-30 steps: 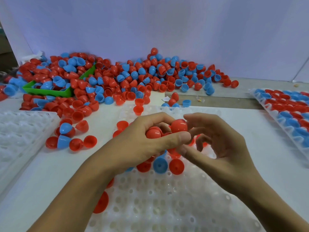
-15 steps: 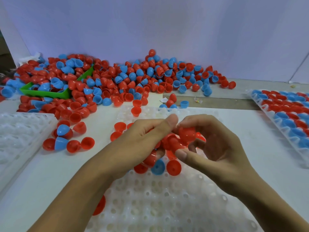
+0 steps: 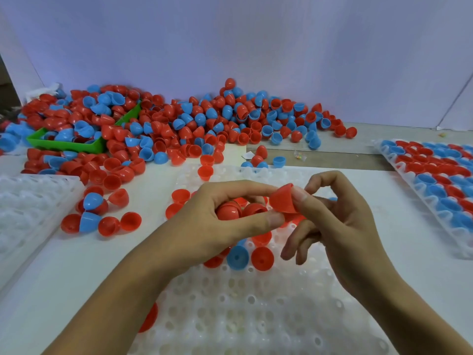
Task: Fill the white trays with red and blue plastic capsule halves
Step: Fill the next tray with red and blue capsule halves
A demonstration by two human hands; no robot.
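Note:
A white tray (image 3: 245, 311) with round pockets lies in front of me. It holds a few seated halves, among them a blue half (image 3: 237, 257) and a red half (image 3: 262, 258). My left hand (image 3: 204, 226) curls round several red halves (image 3: 228, 213) above the tray. My right hand (image 3: 340, 226) pinches one red half (image 3: 282, 199) between thumb and forefinger, right beside the left fingertips. A big pile of red and blue capsule halves (image 3: 194, 124) covers the back of the table.
A filled white tray (image 3: 440, 185) of red and blue halves lies at the right. Another white tray (image 3: 28, 208) sits at the left. A green bin (image 3: 76, 144) is buried in the pile. Loose halves (image 3: 102, 221) lie left of the middle tray.
My right hand has drawn one red half out of the cluster in my left hand and now pinches it clear. Both hands have lifted slightly.

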